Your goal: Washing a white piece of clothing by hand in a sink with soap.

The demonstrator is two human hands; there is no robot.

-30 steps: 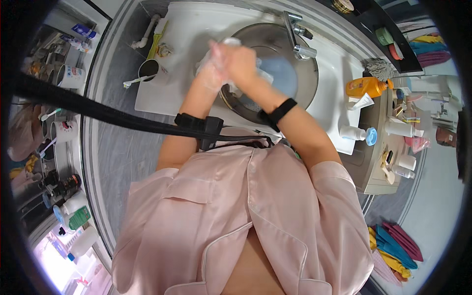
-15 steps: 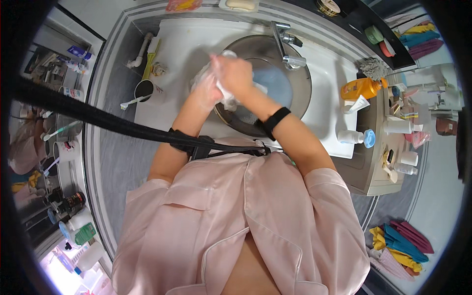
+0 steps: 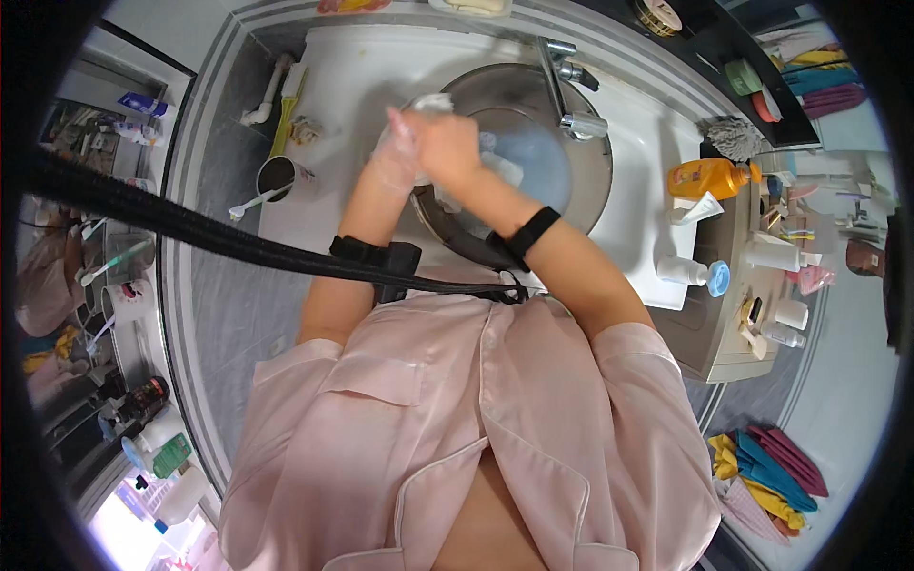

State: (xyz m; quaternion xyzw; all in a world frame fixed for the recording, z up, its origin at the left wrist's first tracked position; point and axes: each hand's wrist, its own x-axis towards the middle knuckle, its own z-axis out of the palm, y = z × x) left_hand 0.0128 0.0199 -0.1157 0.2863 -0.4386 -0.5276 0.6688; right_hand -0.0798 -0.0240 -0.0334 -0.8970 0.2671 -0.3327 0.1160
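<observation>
Over the left rim of a round metal basin (image 3: 596, 181), my two hands press together around a wet white cloth (image 3: 435, 101). My right hand (image 3: 449, 147) is closed in a fist on it. Suds coat my left hand (image 3: 396, 157), which is slightly blurred; its fingers are mostly hidden behind the right hand and the cloth, so their grip is unclear. Part of the cloth hangs into the basin, where cloudy bluish water (image 3: 538, 157) lies. The basin stands in a white sink (image 3: 333, 76), beneath a chrome faucet (image 3: 562, 90).
Left of the sink are a cup (image 3: 303, 181) with a toothbrush (image 3: 255, 203) and a green-handled brush (image 3: 288, 114). An orange pump bottle (image 3: 705, 178), a white tube (image 3: 700, 209) and a white bottle (image 3: 678, 271) line the right edge. A black strap (image 3: 238, 246) crosses the view.
Both hands have shifted slightly left while staying together at the cloth. More white cloth shows in the basin right of my right hand. The whole view has shifted a little.
</observation>
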